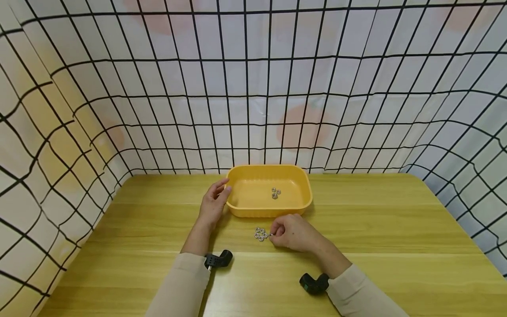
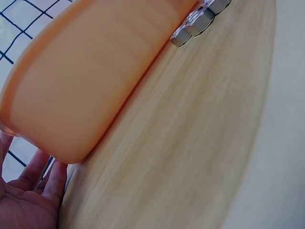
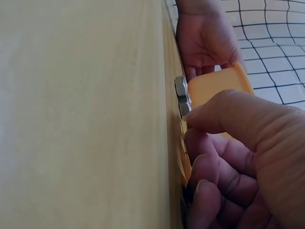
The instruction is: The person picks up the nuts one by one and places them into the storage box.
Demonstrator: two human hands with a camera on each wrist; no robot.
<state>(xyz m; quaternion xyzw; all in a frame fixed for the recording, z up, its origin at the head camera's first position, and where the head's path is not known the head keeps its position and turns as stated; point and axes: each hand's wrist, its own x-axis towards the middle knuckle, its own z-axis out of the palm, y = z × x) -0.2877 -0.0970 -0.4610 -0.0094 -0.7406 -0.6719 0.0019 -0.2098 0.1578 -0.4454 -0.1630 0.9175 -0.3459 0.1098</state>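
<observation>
A yellow plastic basket (image 1: 269, 212) stands on the table with 3 metal hex nuts (image 1: 275, 196) inside. My left hand (image 1: 212, 205) rests against its left end, thumb at the rim; in the left wrist view the fingers (image 2: 56, 183) lie fairly straight along the outer wall. In front of the basket, several more hex nuts (image 1: 260, 234) sit close together on the wood. Just right of that cluster, my right hand (image 1: 295, 233) pinches a small nut (image 1: 271, 234) between thumb and fingertips, low over the table. The fingers hide most of it.
The wooden table (image 1: 376, 220) reaches back to a black wire grid (image 1: 257, 97) with pale cloth behind it, and the grid also borders both sides. Black wrist cameras (image 1: 314, 284) are strapped at both sleeves.
</observation>
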